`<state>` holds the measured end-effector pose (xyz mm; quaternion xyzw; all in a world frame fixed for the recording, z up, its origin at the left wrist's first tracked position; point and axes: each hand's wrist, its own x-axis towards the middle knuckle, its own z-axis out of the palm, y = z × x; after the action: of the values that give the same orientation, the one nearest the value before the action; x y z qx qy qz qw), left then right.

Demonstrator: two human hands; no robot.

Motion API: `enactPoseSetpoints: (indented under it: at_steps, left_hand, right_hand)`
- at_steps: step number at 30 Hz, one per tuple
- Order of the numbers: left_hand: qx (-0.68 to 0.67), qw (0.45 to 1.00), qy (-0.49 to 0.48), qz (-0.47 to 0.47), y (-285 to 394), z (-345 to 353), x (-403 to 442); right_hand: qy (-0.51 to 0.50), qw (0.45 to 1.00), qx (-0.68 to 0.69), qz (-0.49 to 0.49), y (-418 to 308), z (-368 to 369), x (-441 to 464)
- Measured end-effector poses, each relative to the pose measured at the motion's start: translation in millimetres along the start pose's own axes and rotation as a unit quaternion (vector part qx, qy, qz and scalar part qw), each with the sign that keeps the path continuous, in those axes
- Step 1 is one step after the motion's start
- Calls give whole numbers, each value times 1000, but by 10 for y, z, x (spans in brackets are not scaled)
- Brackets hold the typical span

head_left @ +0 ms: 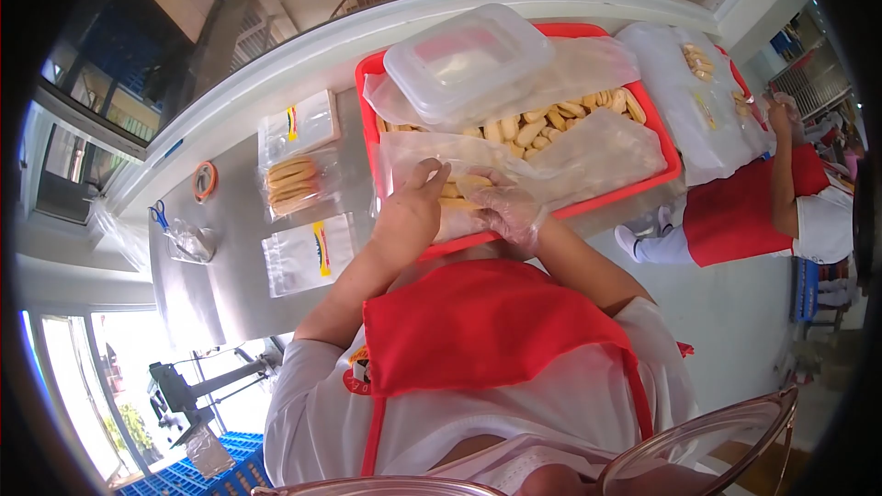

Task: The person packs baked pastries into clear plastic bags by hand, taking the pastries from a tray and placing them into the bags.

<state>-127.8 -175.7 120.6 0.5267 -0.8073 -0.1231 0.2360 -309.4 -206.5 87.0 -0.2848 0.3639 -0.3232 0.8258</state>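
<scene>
My left hand (pixel 416 207) is bare, its fingers bent and closed on a clear plastic bag (pixel 454 220) at the near edge of the red tray (pixel 670 168). A clear glove covers my right hand (pixel 513 208), which is closed around a few finger-shaped biscuits (pixel 473 184) at the bag. Glare and the fingers partly hide the bag's mouth. Beyond my hands, many loose biscuits (pixel 530 131) lie in the tray between translucent plastic sheets (pixel 606 154). A lidded translucent plastic box (pixel 469 60) rests across the tray's far side.
On the steel table (pixel 243 280) to the left are a filled biscuit pack (pixel 294 186), labelled flat bags (pixel 312 255), orange tape (pixel 205 181) and blue scissors (pixel 160 215). A plastic-covered tray (pixel 689 101) stands to the right. Another person in a red apron (pixel 744 211) works there.
</scene>
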Motion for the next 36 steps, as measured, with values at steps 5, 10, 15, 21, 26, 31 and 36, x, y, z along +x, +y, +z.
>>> enactPoseSetpoints:
  at_steps: [5, 10, 15, 21, 26, 31, 36]
  left_hand:
    - [-74, 995, 69, 9, 74, 32, 35]
    - [-67, 993, 62, 70, 54, -27, 57]
    - [-64, 996, 12, 61, 167, -19, -17]
    - [-57, 991, 80, 86, 176, 84, -38]
    - [-54, 987, 95, 122, 253, -87, 30]
    - [-98, 987, 58, 117, 326, -64, 66]
    - [-70, 975, 63, 199, 445, -1, 139]
  right_hand:
    - [19, 730, -576, -368, 104, 54, 44]
    - [-83, 567, -684, -451, 129, 23, 21]
    - [-14, 905, -386, -178, 28, 194, -23]
    - [-89, 980, 165, -62, 185, 117, 81]
    - [-107, 795, -450, -392, 136, 93, 118]
    - [-119, 829, -447, -315, 123, 54, 263]
    - [-165, 950, -111, -239, 216, 87, 418]
